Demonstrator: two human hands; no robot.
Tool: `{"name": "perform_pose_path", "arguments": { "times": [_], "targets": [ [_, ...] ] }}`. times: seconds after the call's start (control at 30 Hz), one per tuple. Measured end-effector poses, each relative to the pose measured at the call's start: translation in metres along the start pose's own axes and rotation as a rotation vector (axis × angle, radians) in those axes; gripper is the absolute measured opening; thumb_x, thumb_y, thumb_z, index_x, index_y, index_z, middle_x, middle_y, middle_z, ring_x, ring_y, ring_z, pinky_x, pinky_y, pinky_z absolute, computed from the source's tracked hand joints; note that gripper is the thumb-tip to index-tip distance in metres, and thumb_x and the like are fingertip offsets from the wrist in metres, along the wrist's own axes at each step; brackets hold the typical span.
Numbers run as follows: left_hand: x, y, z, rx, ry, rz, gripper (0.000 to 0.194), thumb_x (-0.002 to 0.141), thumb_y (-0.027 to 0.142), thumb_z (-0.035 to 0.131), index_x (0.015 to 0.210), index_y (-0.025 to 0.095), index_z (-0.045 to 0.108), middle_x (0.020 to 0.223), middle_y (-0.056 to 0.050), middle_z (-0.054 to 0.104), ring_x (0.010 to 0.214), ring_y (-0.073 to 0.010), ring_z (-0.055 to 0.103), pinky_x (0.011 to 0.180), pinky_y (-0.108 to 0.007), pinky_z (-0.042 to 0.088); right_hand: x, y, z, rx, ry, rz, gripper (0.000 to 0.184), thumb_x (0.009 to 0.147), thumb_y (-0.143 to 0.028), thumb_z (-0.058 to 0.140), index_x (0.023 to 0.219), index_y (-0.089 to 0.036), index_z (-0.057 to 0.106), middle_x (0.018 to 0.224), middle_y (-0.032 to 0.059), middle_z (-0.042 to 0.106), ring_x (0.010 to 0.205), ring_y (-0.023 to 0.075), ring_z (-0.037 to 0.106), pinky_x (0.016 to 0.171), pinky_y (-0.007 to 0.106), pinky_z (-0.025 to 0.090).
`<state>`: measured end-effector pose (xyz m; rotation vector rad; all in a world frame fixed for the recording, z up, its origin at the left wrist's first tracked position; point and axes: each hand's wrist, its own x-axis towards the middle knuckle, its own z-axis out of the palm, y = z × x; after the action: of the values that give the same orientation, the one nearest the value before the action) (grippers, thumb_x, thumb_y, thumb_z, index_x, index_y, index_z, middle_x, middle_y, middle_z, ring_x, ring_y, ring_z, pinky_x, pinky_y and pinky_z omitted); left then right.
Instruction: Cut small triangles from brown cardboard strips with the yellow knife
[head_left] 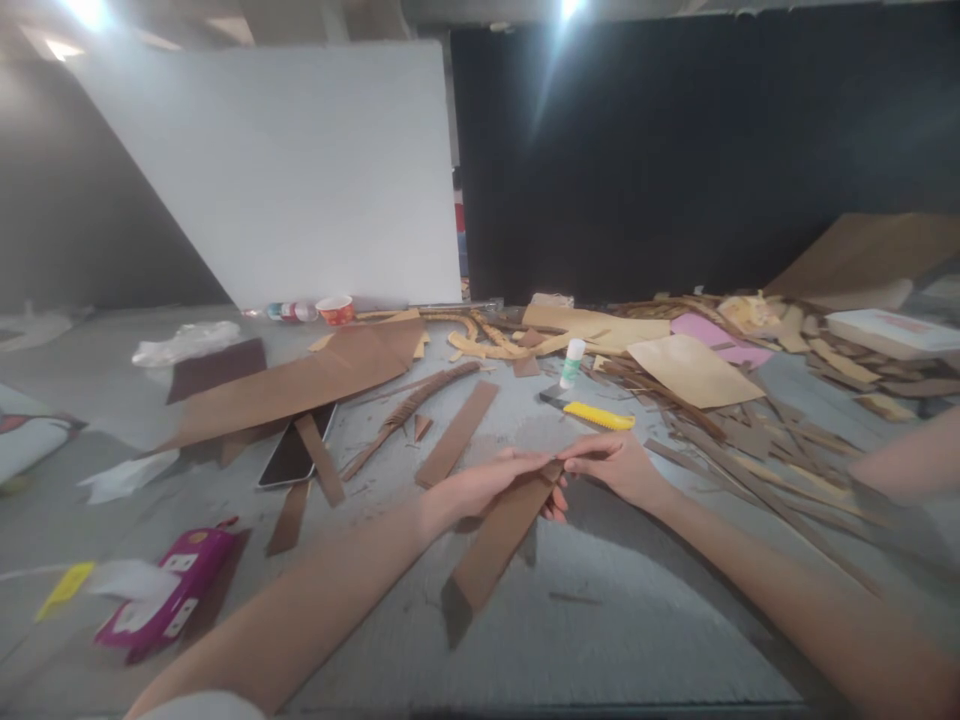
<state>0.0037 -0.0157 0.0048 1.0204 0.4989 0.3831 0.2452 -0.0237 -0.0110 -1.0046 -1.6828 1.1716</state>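
Note:
Both my hands meet at the far end of a folded strip of brown paper (499, 535), held low over the grey table. My left hand (510, 470) wraps around the strip, with its fingertips showing beneath the right edge. My right hand (611, 465) pinches the strip's far tip between thumb and fingers. The near end of the strip hangs toward me, bent along its length. Just beyond my hands lie a yellow utility knife (596, 414) and an upright glue stick (572, 363). A flat brown strip (459, 432) lies beyond my left hand.
Paper scraps (795, 450) cover the right side, where another person's arm (911, 455) reaches in. To the left are a phone (289, 455) under brown sheets (300, 380) and a purple tissue pack (172, 590). A white panel (300, 180) and a black panel (675, 150) stand behind.

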Motion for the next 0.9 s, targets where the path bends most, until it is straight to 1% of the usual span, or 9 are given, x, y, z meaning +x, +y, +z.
{"name": "perform_pose_path", "arguments": {
  "times": [0.07,0.27,0.37,0.47,0.57,0.63,0.7,0.8,0.9],
  "targets": [
    [0.001,-0.001,-0.001,0.026,0.021,0.003,0.059,0.087,0.069,0.077,0.099,0.01,0.073,0.085,-0.014,0.077,0.073,-0.0211,0.076,0.067,-0.028,0.057,0.0,0.0,0.0,-0.009,0.008,-0.01,0.032,0.082,-0.053,0.088,0.095,-0.024,0.089,0.078,0.005,0.079,0.069,0.0179,0.068,0.067,0.031,0.054],
    [0.001,-0.002,-0.002,0.061,0.027,0.028,0.055,0.088,0.063,0.08,0.099,0.01,0.073,0.084,-0.013,0.077,0.071,-0.0183,0.074,0.066,-0.026,0.055,0.0,-0.003,0.003,-0.064,0.028,-0.055,0.028,0.084,-0.052,0.087,0.096,-0.026,0.089,0.077,0.0045,0.079,0.07,0.0192,0.069,0.068,0.031,0.055],
    [0.001,-0.002,0.0,0.065,0.04,0.052,0.054,0.088,0.062,0.08,0.097,0.01,0.072,0.083,-0.012,0.077,0.071,-0.0189,0.075,0.066,-0.026,0.055,0.0,-0.005,0.002,-0.081,0.019,-0.074,0.027,0.086,-0.051,0.086,0.096,-0.026,0.089,0.079,0.0045,0.079,0.071,0.0191,0.069,0.069,0.031,0.054],
    [0.002,-0.005,0.004,0.081,0.085,0.097,0.052,0.088,0.062,0.08,0.094,0.011,0.071,0.083,-0.013,0.077,0.07,-0.0194,0.075,0.066,-0.028,0.055,-0.001,-0.009,0.002,-0.098,0.0,-0.085,0.031,0.088,-0.053,0.083,0.097,-0.024,0.087,0.083,0.0049,0.08,0.076,0.0202,0.07,0.073,0.032,0.054],
    [0.002,-0.009,0.01,0.107,0.162,0.157,0.052,0.089,0.063,0.078,0.092,0.011,0.071,0.082,-0.013,0.077,0.071,-0.0199,0.075,0.07,-0.03,0.057,-0.003,-0.019,0.005,-0.161,-0.007,-0.075,0.037,0.097,-0.057,0.071,0.097,-0.022,0.081,0.088,0.0048,0.079,0.081,0.0203,0.068,0.075,0.032,0.051],
    [0.001,-0.011,0.013,0.148,0.184,0.193,0.054,0.091,0.064,0.075,0.092,0.011,0.071,0.083,-0.013,0.077,0.072,-0.0201,0.075,0.074,-0.032,0.058,-0.005,-0.025,0.01,-0.219,0.0,-0.034,0.046,0.103,-0.06,0.06,0.084,-0.021,0.073,0.078,0.0025,0.073,0.072,0.0179,0.062,0.068,0.031,0.046],
    [0.0,-0.012,0.015,0.214,0.169,0.216,0.054,0.093,0.065,0.071,0.093,0.011,0.071,0.083,-0.012,0.077,0.072,-0.0196,0.075,0.075,-0.032,0.059,-0.007,-0.028,0.018,-0.217,-0.002,0.026,0.054,0.106,-0.064,0.052,0.073,-0.022,0.062,0.066,0.0003,0.066,0.064,0.0172,0.058,0.063,0.031,0.043],
    [-0.002,-0.012,0.015,0.297,0.132,0.229,0.053,0.096,0.064,0.068,0.095,0.011,0.072,0.084,-0.012,0.077,0.072,-0.019,0.074,0.074,-0.032,0.059,-0.01,-0.027,0.029,-0.162,-0.021,0.085,0.056,0.106,-0.068,0.047,0.073,-0.024,0.055,0.061,-0.0003,0.063,0.062,0.0191,0.059,0.062,0.032,0.045],
    [-0.003,-0.01,0.015,0.31,0.126,0.229,0.053,0.097,0.064,0.067,0.092,0.011,0.072,0.084,-0.013,0.077,0.072,-0.0193,0.074,0.075,-0.032,0.059,-0.01,-0.023,0.034,-0.219,0.031,0.078,0.055,0.105,-0.068,0.048,0.072,-0.025,0.052,0.06,-0.0005,0.062,0.062,0.0191,0.059,0.063,0.032,0.044]
  ]
}}
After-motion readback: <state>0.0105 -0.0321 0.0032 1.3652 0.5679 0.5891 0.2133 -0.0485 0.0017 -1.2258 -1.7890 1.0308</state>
